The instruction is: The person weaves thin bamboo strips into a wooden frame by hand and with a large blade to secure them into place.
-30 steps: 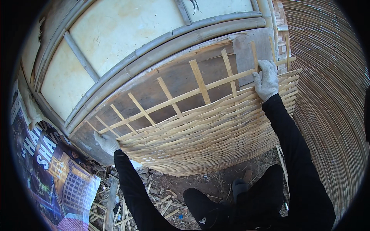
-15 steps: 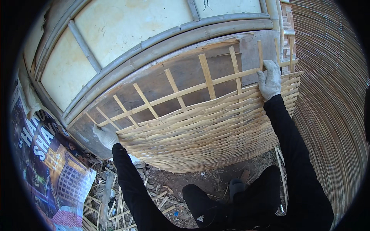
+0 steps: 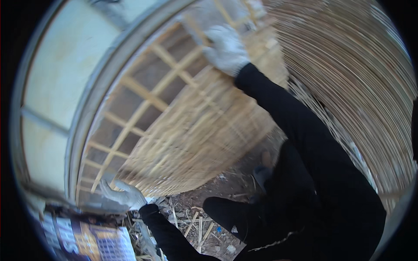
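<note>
A large panel of woven bamboo strips (image 3: 196, 126) leans before me, tilted up toward the right. Bare uprights and one cross strip stand out past its tight weave, forming an open grid. At the panel's upper right, my right hand (image 3: 227, 51), in a white knit glove, is closed round the edge of the weave beside an upright; motion smears it. By the lower left corner is my left hand (image 3: 124, 195), gloved too, its thumb and fingers apart. Whether it touches the panel there I cannot tell.
Behind the panel stands a wall of pale sheets framed with grey poles (image 3: 93, 91). A curved wall of thin slats (image 3: 348, 82) rises on the right. A printed banner (image 3: 93, 239) hangs at lower left. Cut bamboo strips (image 3: 200, 228) litter the dirt ground near my legs.
My view has swung, so the panel now slants steeply. My left hand's fingers have spread from the cross strip's end. My right hand stays on the panel's upper edge.
</note>
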`<control>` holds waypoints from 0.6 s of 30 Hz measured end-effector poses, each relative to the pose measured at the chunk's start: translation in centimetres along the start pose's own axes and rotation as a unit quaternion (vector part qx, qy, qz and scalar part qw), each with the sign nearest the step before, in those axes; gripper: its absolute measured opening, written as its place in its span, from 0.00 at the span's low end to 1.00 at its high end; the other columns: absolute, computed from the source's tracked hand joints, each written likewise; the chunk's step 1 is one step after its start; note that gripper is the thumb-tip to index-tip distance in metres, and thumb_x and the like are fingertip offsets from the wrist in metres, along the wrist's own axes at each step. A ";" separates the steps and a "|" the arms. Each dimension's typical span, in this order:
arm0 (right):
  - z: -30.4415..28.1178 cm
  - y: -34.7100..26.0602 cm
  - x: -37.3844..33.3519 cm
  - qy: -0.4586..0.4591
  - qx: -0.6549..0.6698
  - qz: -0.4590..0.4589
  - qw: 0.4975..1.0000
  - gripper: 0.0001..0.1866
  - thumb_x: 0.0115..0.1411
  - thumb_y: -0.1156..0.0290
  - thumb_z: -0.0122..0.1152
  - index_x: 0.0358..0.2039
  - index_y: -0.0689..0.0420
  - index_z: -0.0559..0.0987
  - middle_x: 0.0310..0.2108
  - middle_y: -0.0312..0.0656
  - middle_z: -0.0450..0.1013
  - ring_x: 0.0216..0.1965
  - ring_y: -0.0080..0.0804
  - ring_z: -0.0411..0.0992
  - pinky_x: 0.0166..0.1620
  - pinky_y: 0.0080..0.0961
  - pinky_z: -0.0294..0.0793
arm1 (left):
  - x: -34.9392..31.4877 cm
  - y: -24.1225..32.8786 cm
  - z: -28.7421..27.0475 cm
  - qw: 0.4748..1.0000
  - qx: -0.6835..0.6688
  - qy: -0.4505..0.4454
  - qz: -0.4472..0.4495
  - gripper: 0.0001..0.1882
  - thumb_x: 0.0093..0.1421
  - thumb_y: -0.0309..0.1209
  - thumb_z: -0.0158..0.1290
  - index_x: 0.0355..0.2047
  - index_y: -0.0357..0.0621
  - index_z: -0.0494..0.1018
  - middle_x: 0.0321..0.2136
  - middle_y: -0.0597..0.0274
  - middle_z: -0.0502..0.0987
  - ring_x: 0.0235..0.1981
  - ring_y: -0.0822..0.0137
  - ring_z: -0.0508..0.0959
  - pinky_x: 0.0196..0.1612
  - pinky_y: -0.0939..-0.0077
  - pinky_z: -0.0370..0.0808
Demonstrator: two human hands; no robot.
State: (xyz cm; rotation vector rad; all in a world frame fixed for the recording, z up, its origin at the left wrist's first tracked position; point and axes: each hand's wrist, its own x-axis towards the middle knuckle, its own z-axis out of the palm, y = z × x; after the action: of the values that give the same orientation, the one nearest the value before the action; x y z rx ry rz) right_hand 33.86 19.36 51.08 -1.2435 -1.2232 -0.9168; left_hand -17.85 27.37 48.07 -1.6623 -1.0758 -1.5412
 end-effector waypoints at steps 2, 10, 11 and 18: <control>1.0 0.4 -0.1 0.039 0.013 -0.020 0.999 0.19 0.56 0.63 0.68 0.46 0.54 0.77 0.46 0.45 0.74 0.54 0.47 0.69 0.65 0.45 0.62 | 1.3 4.6 0.5 0.985 -0.051 -0.027 0.163 0.19 0.70 0.27 0.48 0.59 0.30 0.69 0.60 0.43 0.69 0.62 0.48 0.70 0.62 0.54 0.70; 0.8 0.9 -0.9 0.043 0.018 0.018 0.999 0.21 0.56 0.59 0.66 0.48 0.52 0.77 0.48 0.45 0.73 0.58 0.47 0.68 0.68 0.51 0.56 | 4.8 15.7 9.6 0.966 -0.185 -0.114 0.144 0.17 0.70 0.32 0.52 0.55 0.38 0.75 0.61 0.41 0.68 0.59 0.46 0.73 0.57 0.52 0.75; 0.5 0.7 -0.7 0.042 0.008 0.021 0.999 0.21 0.56 0.59 0.66 0.48 0.52 0.77 0.48 0.45 0.73 0.58 0.47 0.68 0.68 0.51 0.56 | 5.1 15.9 9.6 0.977 -0.058 -0.086 0.188 0.18 0.68 0.35 0.54 0.55 0.38 0.76 0.61 0.40 0.68 0.59 0.45 0.73 0.58 0.53 0.75; -2.7 -0.7 -6.3 0.085 0.183 0.070 0.977 0.21 0.56 0.66 0.65 0.50 0.56 0.77 0.50 0.49 0.73 0.58 0.50 0.69 0.64 0.48 0.64 | 4.8 13.6 11.4 0.966 0.110 -0.035 0.230 0.21 0.65 0.42 0.56 0.47 0.37 0.81 0.58 0.36 0.71 0.57 0.46 0.74 0.54 0.59 0.76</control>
State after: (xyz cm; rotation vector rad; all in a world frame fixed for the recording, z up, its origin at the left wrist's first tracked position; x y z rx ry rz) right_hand 32.56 15.92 45.28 -0.9246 -1.0928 -0.6450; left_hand -0.48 31.49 52.58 -1.6725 -0.7872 -1.0353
